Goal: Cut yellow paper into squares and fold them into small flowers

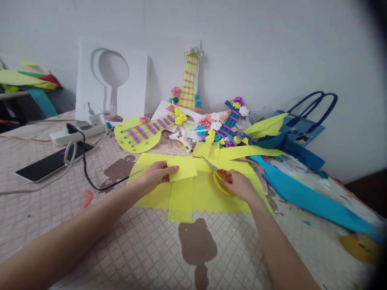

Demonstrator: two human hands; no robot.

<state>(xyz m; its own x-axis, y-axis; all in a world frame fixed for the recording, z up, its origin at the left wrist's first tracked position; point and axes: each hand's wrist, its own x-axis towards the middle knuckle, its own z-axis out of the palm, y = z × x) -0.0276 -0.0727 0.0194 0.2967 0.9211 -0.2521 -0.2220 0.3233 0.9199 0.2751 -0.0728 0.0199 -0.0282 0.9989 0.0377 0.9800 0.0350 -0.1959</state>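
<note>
My left hand (160,174) pinches a small yellow felt-like piece (183,169) by its left edge, thumb on top. In my right hand (238,184) is a pair of scissors (223,174) with red and yellow handles; the blades point up and left, a short way right of the small piece and apart from it. Beneath both hands spreads a large yellow sheet (217,197). A yellow strip (180,203) lies across it, its lower end past the sheet's front edge. More yellow pieces (206,150) lie just beyond.
Behind stand a yellow guitar shape (137,135), a white glue gun (183,139) and paper flowers (208,121). A blue bag (299,125) and blue strip (311,201) are on the right. At left are a power strip (77,131), a dark phone-like slab (54,161) and cables.
</note>
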